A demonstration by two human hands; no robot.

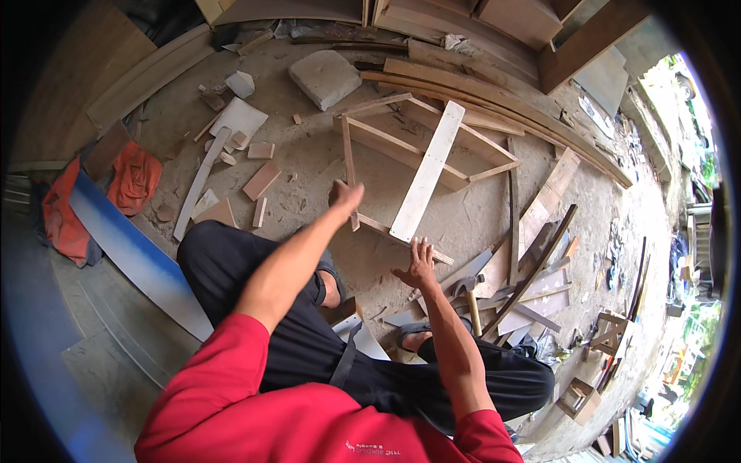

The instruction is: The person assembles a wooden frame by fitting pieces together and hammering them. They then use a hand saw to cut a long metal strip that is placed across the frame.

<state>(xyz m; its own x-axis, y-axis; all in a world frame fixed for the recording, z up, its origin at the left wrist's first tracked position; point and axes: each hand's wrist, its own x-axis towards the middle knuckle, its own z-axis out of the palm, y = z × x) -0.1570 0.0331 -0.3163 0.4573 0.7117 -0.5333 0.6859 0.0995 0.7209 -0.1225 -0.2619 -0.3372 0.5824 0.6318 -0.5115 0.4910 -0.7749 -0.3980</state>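
A wooden frame [384, 143] of thin strips lies on the ground in front of me, its sides forming angled bays. Across it runs a pale flat plank [429, 171] with small dark marks near both ends. My left hand [347, 198] is closed around the frame's left strip, its fingers partly hidden. At the plank's near end, my right hand [418, 266] rests with fingers spread, the fingertips touching the wood. Close to the right hand, a hammer [472, 297] with a wooden handle stands out among the scraps by my foot.
Wood offcuts [261, 180] and a pale stone block [325, 79] lie on the dirt ground. Long boards [494, 99] stretch along the far side. Timber strips [532, 270] are heaped at right. A blue-white panel [131, 243] and orange cloth [133, 177] are at left.
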